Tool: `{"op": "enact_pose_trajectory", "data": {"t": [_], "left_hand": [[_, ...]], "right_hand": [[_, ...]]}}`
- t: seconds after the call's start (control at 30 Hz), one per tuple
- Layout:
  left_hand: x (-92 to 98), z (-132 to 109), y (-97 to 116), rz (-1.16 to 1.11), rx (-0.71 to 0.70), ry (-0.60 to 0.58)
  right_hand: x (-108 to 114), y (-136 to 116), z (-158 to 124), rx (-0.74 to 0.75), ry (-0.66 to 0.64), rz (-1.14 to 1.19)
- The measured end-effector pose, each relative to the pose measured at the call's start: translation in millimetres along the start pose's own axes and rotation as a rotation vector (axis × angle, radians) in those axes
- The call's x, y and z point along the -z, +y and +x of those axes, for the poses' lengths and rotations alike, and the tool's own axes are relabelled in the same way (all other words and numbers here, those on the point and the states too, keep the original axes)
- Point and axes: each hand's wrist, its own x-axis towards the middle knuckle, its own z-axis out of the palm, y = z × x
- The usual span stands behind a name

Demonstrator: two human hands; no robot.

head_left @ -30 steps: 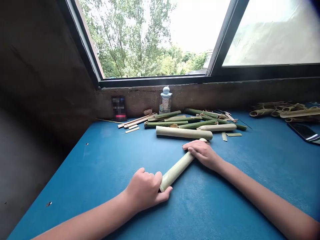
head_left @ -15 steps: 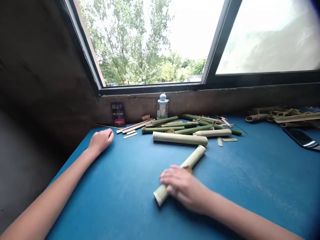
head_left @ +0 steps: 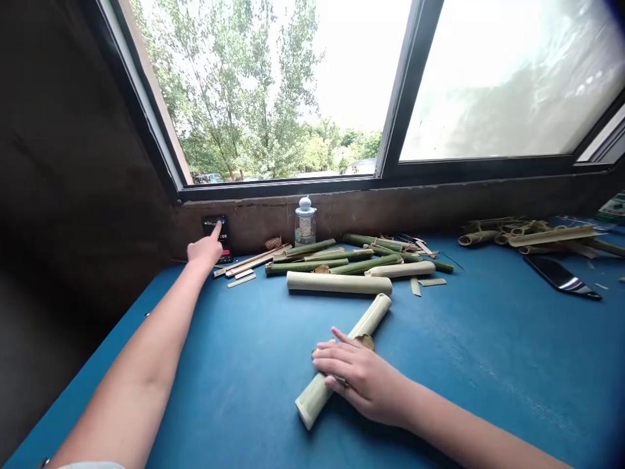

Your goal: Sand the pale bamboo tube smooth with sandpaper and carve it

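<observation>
My left hand [head_left: 205,249] reaches to a dark phone [head_left: 225,251] propped against the wall. Its index finger is stretched onto the upper screen; the other fingers are curled, holding nothing. My right hand [head_left: 364,378] lies palm down across a pale peeled bamboo tube [head_left: 312,398], its fingers stretched out and the little finger raised. The tube lies slantwise on the blue table [head_left: 234,365]. From under the hand, a thin brown piece [head_left: 365,341] sticks out on the far side; its kind is unclear. Behind lies another pale bamboo tube [head_left: 339,283].
Green bamboo sticks [head_left: 359,260] and thin strips [head_left: 251,262] lie along the wall, near a jar with a light blue lid [head_left: 305,225]. At the right are split bamboo pieces [head_left: 551,236] and a dark, shiny flat object [head_left: 561,277]. A window [head_left: 263,185] rises behind.
My left hand has moved from the tabletop up to the phone, extending its index finger. My right hand stays on the bamboo tube, its fingers now more spread. The view has shifted slightly.
</observation>
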Motion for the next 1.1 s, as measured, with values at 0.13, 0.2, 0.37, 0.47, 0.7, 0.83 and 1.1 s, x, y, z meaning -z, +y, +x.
{"op": "enact_pose_trajectory", "data": {"t": [0.13, 0.2, 0.37, 0.47, 0.7, 0.83, 1.1], "left_hand": [[-17.2, -18, -21, -0.016, -0.055, 0.07], [-27.1, -30, -34, -0.01, -0.061, 0.018], [-54.6, -47, -64, -0.1, -0.078, -0.038], [-66.5, -45, -75, -0.234, 0.009, -0.004], [-71.1, -38, -75, -0.225, -0.082, -0.117], [-64.7, -42, -68, -0.163, -0.121, -0.163], [-57.7, -44, -59, -0.065, -0.158, -0.226]], "right_hand": [[11, 24, -2, -0.172, 0.132, -0.055], [9, 24, -2, -0.33, 0.245, -0.117], [-13, -19, 1, 0.04, -0.058, 0.024], [-4, -3, 3, 0.0, -0.016, 0.036], [1, -4, 2, -0.095, 0.034, -0.032], [1, -5, 0, 0.163, -0.045, 0.062], [9, 3, 3, 0.004, -0.008, 0.081]]}}
